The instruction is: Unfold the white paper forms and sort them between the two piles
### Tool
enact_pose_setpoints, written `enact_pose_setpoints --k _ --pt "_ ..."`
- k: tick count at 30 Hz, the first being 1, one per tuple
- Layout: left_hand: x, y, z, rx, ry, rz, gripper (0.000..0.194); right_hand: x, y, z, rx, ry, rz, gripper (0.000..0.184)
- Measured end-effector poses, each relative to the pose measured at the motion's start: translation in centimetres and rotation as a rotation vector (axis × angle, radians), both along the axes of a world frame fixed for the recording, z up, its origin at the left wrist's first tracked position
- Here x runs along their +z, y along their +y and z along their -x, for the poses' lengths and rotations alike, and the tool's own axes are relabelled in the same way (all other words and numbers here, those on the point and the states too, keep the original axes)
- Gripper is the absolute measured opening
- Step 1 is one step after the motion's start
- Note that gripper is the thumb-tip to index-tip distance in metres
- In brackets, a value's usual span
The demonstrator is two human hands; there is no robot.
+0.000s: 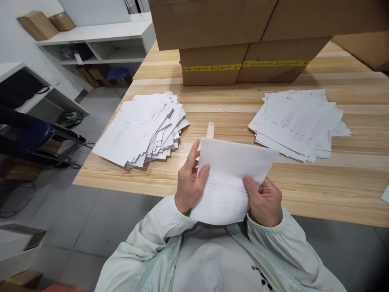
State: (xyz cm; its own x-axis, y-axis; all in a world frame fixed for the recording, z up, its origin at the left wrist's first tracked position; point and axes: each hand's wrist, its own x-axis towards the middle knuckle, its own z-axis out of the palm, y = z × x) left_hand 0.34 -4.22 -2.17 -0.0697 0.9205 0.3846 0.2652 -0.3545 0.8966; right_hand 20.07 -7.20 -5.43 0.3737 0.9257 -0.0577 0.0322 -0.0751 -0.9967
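Observation:
A white sheet of paper [231, 178] with printed lines on its lower half is held up over the table's front edge, bent a little across its middle. At its left edge, my left hand [191, 180] has the thumb on the front, while the other fingers are partly hidden behind the edge. My right hand [264, 200] pinches the right edge, thumb on top and fingers curled underneath. Just beyond the sheet lies a flat, pale strip [210, 130], its near end covered by the paper. What the strip is, I cannot tell.
Fanned paper piles lie on the wooden table [219, 115]: a left pile [139, 125] and a right pile [299, 121]. Stacked cardboard boxes [212, 63] stand behind them. White shelves [115, 32] and a blue stool [33, 136] are off to the left.

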Motion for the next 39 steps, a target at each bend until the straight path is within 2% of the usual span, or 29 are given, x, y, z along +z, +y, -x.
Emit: enact_pose_setpoints --k 4,8,11,14,17,21,27,29,34,39 --pt "1.4 1.1 0.6 0.043 -0.109 -0.004 0.043 -0.1 0.0 0.2 -0.014 0.063 0.011 0.044" --pt "3.3 1.9 2.0 0.017 -0.146 0.048 0.033 0.3 0.1 0.3 -0.01 0.117 0.024 0.044" --pt "5.1 2.5 3.9 -0.074 -0.16 0.177 0.028 0.9 0.3 0.3 0.03 0.129 0.027 0.043" --pt "6.9 3.5 5.9 -0.208 -0.086 0.294 0.025 1.6 0.6 0.0 0.132 0.096 0.038 0.04" --pt "7.8 4.6 7.0 -0.304 0.0 0.342 0.024 2.0 1.0 -0.2 0.255 0.042 0.051 0.035" --pt "7.6 5.2 7.1 -0.338 0.052 0.319 0.019 2.2 1.1 -0.4 0.297 -0.016 0.041 0.034" --pt "6.2 4.4 6.5 -0.201 0.074 0.162 0.009 2.3 1.1 -0.4 0.307 -0.075 0.025 0.034" --pt "5.8 4.2 6.3 -0.168 0.153 0.061 0.006 2.4 1.2 -0.3 0.309 -0.089 0.017 0.034" --pt "4.8 3.7 5.8 -0.017 0.424 -0.334 0.008 2.6 1.3 -0.2 0.313 -0.082 -0.001 0.034" --pt "3.8 3.4 5.6 0.06 0.554 -0.51 0.012 2.3 1.3 -0.3 0.311 -0.073 0.016 0.032"
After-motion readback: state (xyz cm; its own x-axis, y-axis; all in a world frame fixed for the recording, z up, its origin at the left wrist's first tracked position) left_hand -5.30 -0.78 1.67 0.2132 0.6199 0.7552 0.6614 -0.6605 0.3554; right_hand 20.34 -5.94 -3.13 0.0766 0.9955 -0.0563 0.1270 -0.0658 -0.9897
